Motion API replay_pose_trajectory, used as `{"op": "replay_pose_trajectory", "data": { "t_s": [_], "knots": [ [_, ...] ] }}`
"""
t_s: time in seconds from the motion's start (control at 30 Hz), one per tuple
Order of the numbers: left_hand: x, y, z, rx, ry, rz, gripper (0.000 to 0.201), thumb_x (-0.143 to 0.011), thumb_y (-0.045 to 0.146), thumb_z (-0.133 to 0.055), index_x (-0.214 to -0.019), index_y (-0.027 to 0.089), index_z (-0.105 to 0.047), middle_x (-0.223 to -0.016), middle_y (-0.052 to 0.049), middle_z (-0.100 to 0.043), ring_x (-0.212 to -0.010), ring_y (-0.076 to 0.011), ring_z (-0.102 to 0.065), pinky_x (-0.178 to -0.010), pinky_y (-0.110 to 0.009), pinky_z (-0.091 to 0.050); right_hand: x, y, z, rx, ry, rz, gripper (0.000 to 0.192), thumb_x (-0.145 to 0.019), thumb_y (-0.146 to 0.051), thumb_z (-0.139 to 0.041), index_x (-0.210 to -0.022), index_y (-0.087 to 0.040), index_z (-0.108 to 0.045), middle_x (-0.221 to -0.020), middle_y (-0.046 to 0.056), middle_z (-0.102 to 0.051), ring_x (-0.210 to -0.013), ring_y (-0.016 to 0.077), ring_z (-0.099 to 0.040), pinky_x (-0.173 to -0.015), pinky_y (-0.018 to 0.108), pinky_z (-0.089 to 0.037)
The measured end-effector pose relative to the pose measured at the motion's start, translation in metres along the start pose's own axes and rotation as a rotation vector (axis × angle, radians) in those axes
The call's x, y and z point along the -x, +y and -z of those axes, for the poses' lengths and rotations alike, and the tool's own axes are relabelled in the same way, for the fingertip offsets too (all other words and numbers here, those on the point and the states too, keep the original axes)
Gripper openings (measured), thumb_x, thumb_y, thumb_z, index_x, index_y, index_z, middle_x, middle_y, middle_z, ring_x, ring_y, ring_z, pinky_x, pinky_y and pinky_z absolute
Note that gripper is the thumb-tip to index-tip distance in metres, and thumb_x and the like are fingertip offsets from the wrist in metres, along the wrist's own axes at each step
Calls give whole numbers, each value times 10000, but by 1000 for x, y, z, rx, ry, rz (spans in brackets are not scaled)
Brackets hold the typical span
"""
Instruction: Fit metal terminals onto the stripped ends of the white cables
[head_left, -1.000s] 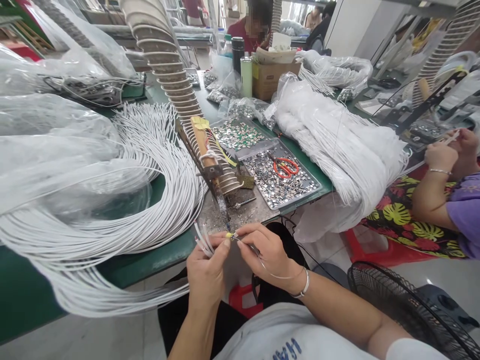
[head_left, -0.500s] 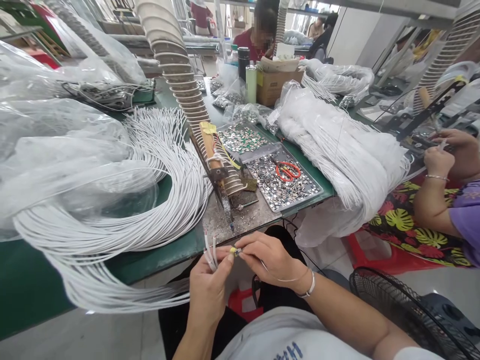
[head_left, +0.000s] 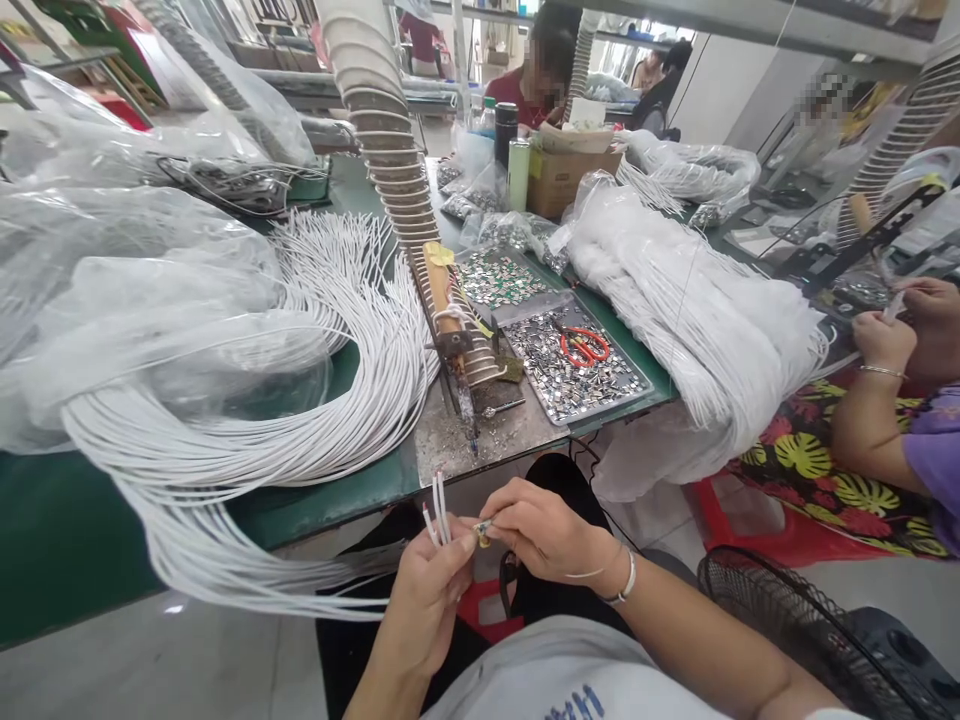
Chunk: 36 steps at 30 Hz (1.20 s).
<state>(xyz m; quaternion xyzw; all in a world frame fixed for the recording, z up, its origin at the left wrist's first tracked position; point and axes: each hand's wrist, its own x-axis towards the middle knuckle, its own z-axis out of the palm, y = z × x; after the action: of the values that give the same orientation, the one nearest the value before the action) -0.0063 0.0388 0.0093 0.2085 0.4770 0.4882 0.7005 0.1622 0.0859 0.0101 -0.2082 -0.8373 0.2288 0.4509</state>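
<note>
Several white cables (head_left: pixel 441 508) stick up from my left hand (head_left: pixel 431 580), which is closed around them. Its thumb and forefinger meet a small connector (head_left: pixel 481 532) with a yellowish part and a metallic part. My right hand (head_left: pixel 536 530) pinches that connector from the other side, fingertips together; its exact form is too small to make out. From the left hand the cables run left into a large looped bundle of white cables (head_left: pixel 300 440) on the green table (head_left: pixel 352 510). Just beyond the hands, a soldering iron (head_left: pixel 463 405) on a wooden-handled stand points down over a grimy plate (head_left: pixel 510 440).
A tray of small metal connectors (head_left: pixel 555 400) holds red-handled scissors (head_left: pixel 585 347). Behind it lie green-and-silver pieces (head_left: pixel 501 278). A ribbed duct (head_left: pixel 382 130) rises over the table. White cables in plastic (head_left: pixel 690 300) lie right. A co-worker's hands (head_left: pixel 892 335) and a fan (head_left: pixel 780 610) are at right.
My view has shifted slightly, so the table things sit further right. The connector between my hands has turned, its yellow part now lower. Both hands keep their pinch.
</note>
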Motion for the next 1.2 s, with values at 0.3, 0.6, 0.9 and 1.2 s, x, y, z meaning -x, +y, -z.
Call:
{"op": "replay_pose_trajectory", "data": {
  "t_s": [0.3,0.6,0.9,1.2],
  "knots": [
    [-5,3,-3,-145,75,-168,308,-636,363,-812,-597,131,-613,-830,-50,-685,-509,-54,-376,-485,-225,-289,-3,-3,0,46,74,-43,66,-913,-97,-532,-915,-163,-535,-929,108,-657,-852,154,-596,-760,285,-554],
    [-16,12,-11,-123,191,-225,232,-597,322,-815,-651,148,-671,-721,-28,-670,-671,-138,-551,-612,-237,-417,-6,-9,-2,77,167,-108,80,-890,-83,-545,-904,-161,-549,-1009,136,-673,-945,165,-647,-811,298,-573],
    [-33,21,-20,-165,265,-292,226,-632,306,-806,-746,153,-685,-764,-26,-683,-758,-167,-609,-734,-269,-456,-21,-3,-3,87,280,-173,85,-893,-93,-543,-858,-170,-551,-966,120,-664,-941,164,-643,-802,298,-565],
    [-42,26,-25,-197,281,-357,198,-669,294,-792,-763,163,-678,-771,-26,-687,-778,-171,-631,-742,-268,-466,-33,4,-3,113,340,-174,99,-878,-80,-557,-837,-170,-555,-927,103,-659,-915,157,-640,-788,287,-561]
  ]
}}
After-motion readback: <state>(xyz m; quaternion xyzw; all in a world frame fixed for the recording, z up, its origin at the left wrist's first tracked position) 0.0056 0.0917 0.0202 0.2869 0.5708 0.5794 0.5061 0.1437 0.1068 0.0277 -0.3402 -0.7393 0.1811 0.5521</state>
